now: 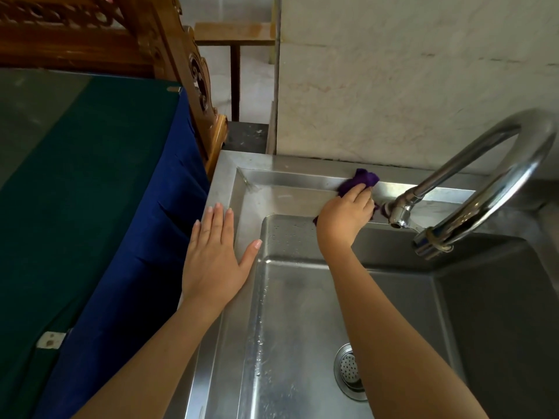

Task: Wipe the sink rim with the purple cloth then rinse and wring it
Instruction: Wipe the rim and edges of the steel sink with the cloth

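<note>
A steel sink has a wide flat rim (272, 193) around a deep basin. My right hand (344, 213) presses the bunched purple cloth (358, 178) onto the back rim, just left of the tap base. Part of the cloth shows beyond my fingertips and a little under my palm. My left hand (216, 255) lies flat, fingers spread, on the sink's left rim and holds nothing. The curved steel tap (490, 189) arches over the basin's right side; no water runs from its spout.
The basin floor has a round drain strainer (349, 371) near the front. A table with a green and blue cloth (90, 207) stands close on the left. A carved wooden frame (169, 55) rises behind it. A pale wall (408, 86) backs the sink.
</note>
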Available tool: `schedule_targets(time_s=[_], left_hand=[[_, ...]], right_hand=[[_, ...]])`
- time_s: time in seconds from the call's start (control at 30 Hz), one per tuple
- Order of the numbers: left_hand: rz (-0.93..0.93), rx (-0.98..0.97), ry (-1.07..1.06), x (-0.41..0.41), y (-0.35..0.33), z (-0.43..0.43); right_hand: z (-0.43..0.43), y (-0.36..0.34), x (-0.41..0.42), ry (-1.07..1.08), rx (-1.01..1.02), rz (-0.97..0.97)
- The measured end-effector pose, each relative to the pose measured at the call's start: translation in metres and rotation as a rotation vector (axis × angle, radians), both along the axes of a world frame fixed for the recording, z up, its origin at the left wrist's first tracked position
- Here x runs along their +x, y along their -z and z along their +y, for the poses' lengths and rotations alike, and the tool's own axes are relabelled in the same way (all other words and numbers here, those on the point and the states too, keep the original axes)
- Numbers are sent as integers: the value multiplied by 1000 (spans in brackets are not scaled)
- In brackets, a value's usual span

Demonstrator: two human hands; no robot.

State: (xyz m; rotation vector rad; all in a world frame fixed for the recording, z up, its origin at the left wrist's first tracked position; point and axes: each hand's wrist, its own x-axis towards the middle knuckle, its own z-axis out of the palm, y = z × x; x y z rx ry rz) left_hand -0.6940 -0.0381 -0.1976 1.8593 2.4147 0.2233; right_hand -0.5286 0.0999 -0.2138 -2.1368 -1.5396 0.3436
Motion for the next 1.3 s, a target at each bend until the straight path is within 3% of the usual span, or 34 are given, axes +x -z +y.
schedule_targets(time_s=[0.3,0.37,0.63,0.73,0.93,1.07,1.17,1.3], left_hand=[[6,-3,-19,1,-2,0],[-4,-8,-24,1,-3,0],[-28,-13,8,-1,-4,0],[-49,-28,42,-4,-6,-12],[2,7,-7,-5,-1,-42],[9,13,-2,-5,-1,-42],[16,11,8,-5,2,-42],[27,6,10,-6,2,-42]], right_hand=[[-35,-3,-75,-535,194,-29],[-37,-9,-84,-675,137,22],[-59,-2,-66,-938,78,274],[-76,6,-61,-1006,128,250],[-37,0,-71,-892,185,34],[4,-16,-60,-601,310,81],[23,-17,-46,-430,239,159],[21,-15,-64,-581,175,180]])
